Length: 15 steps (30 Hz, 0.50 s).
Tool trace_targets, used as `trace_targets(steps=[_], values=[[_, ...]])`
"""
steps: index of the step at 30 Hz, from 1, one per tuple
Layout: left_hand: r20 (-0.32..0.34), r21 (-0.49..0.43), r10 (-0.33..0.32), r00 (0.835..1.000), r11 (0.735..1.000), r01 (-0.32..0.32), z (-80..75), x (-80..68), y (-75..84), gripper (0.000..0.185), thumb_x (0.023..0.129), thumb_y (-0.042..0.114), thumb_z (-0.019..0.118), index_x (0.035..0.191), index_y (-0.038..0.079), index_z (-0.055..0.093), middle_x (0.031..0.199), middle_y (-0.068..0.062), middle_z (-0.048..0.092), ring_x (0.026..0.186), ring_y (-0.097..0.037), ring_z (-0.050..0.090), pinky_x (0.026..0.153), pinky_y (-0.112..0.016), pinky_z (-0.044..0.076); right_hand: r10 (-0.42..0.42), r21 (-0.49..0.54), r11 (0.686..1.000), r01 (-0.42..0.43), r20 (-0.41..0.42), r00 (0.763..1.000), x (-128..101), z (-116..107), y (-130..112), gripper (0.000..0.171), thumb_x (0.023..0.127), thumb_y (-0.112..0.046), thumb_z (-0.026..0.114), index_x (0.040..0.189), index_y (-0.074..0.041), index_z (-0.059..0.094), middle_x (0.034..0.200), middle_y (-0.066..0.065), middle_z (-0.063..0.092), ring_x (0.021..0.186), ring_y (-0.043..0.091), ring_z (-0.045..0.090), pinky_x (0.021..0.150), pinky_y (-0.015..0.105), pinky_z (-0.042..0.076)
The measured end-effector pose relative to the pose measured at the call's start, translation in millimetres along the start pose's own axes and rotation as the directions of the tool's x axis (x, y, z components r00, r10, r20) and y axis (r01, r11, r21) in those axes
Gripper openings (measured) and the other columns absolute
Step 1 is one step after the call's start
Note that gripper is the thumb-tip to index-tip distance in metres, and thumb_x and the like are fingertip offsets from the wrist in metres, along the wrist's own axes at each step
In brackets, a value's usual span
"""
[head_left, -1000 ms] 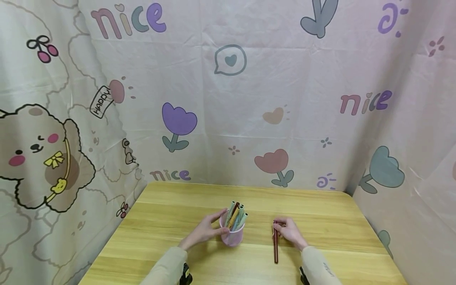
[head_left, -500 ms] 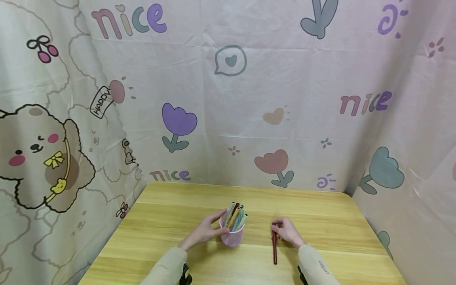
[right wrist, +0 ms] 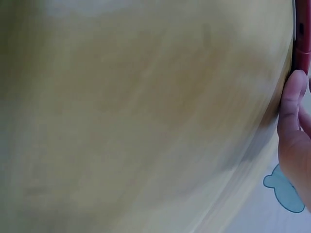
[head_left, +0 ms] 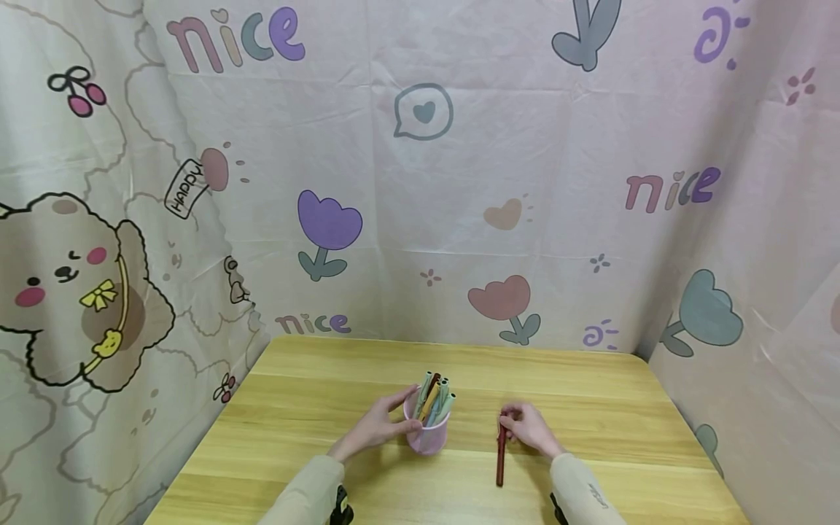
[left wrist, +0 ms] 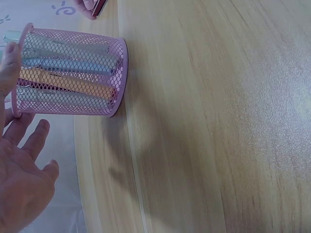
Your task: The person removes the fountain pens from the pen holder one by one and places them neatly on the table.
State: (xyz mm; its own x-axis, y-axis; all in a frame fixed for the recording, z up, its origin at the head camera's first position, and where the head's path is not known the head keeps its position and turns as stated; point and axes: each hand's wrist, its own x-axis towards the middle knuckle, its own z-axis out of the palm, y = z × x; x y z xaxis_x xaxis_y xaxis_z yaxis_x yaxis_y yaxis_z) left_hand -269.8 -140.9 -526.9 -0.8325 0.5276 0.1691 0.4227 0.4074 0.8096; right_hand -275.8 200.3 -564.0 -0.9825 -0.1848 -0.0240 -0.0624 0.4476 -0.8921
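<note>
A pink mesh pen holder [head_left: 428,441] stands upright on the table, filled with several pens [head_left: 431,403] in green, blue, orange and dark red. My left hand [head_left: 375,429] holds it near the rim, thumb on the near side and index finger on the far side. The left wrist view shows the mesh wall of the pen holder [left wrist: 120,77] beside my other, spread fingers. To the right, my right hand [head_left: 529,427] pinches the upper end of a dark red pen [head_left: 500,467]. In the right wrist view, only part of that pen [right wrist: 303,36] shows at the edge.
The wooden table [head_left: 315,364] has a light grain. A pale printed curtain [head_left: 407,189] hangs behind it and along both sides.
The lower end of the dark red pen has swung slightly left in my right hand, which has shifted a little left. My left hand and the pen holder stay in place.
</note>
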Motion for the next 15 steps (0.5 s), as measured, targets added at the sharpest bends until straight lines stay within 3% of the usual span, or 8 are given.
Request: trace_targets(steps=[7, 15], values=[[-0.001, 0.000, 0.016, 1.000, 1.000, -0.016, -1.0, -0.4, 0.6, 0.078, 0.093, 0.029, 0.072, 0.151, -0.008, 0.034, 0.156, -0.030, 0.037, 0.142, -0.054, 0.039, 0.116, -0.071, 0.031, 0.001, 0.008, 1.000, -0.001, 0.010, 1.000, -1.0, -0.1, 2.4, 0.034, 0.089, 0.002, 0.069, 0.119, 0.015, 0.059, 0.081, 0.010, 0.060, 0.063, 0.015, 0.061, 0.053, 0.022, 0.057], [-0.001, -0.012, 0.015, 1.000, 1.000, -0.015, -0.8, -1.2, 1.6, 0.078, 0.093, 0.029, 0.072, 0.151, -0.008, 0.035, 0.155, -0.030, 0.038, 0.142, -0.053, 0.040, 0.117, -0.070, 0.031, 0.028, -0.027, 0.999, -0.028, -0.011, 1.000, -3.6, 3.1, -1.9, 0.033, 0.089, -0.001, 0.071, 0.117, 0.012, 0.060, 0.081, 0.011, 0.064, 0.061, 0.014, 0.061, 0.053, 0.024, 0.056]])
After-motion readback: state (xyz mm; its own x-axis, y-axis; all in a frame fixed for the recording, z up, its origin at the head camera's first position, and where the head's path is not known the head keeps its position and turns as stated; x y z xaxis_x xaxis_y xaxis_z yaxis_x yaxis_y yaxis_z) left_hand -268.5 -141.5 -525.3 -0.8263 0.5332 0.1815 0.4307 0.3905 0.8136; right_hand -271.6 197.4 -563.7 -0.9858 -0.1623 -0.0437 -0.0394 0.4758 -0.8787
